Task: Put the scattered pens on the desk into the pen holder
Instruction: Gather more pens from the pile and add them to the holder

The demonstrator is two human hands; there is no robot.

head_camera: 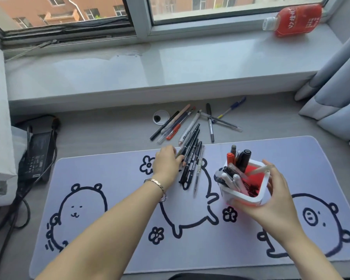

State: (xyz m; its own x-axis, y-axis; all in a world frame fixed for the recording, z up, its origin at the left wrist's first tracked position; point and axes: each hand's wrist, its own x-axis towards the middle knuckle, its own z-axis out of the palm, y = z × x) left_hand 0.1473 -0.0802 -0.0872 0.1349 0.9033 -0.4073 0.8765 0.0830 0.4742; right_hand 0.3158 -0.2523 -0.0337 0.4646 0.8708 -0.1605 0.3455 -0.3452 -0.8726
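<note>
A square white pen holder (260,196) with a red inside stands tilted on the desk mat, several pens sticking out of it. My right hand (275,201) grips its right side. My left hand (167,164) closes on the lower ends of two black pens (191,139) in a bundle of several black pens (192,166) lying on the mat's upper edge. More pens lie scattered behind on the grey desk: a red and black group (173,126), a grey marker (210,126) and a blue pen (233,107).
The pale desk mat (113,172) with bear drawings covers the near desk. A cable grommet (160,117) sits beside the far pens. A black power adapter (38,150) with cables lies at the left. A red bottle (295,20) lies on the windowsill; curtains (335,85) hang at right.
</note>
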